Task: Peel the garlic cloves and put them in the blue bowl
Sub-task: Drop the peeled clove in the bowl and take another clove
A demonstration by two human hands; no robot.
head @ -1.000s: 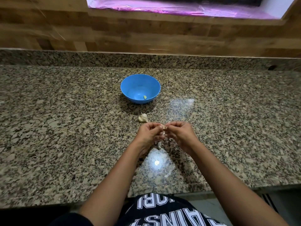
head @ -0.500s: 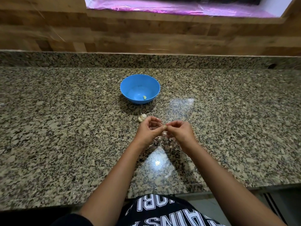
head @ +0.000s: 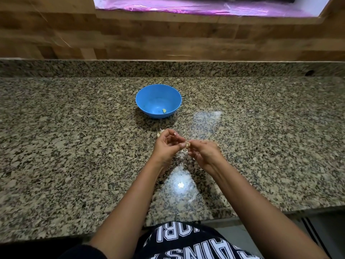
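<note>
In the head view I look down on a speckled granite countertop, with both forearms reaching in from the bottom edge and meeting near the middle. The left hand has its fingers curled, and its thumb and forefinger pinch a small pale garlic clove. The right hand is blurred, but I can make out its fingertips closed on the same clove from the other side, so the clove sits between the two hands, held above the counter. A white scrap clings to a raised left fingertip; I cannot tell whether it is skin.

Just behind the left hand, partly hidden by it, a few more garlic pieces lie on the stone. Farther back stands the blue bowl, upright and apart from the hands, with one peeled clove lying low against its near inner wall.

Beyond the counter's raised back edge I see a wooden wall and, at the top, a pink shiny sheet. At the bottom edge is a black shirt with white lettering.
</note>
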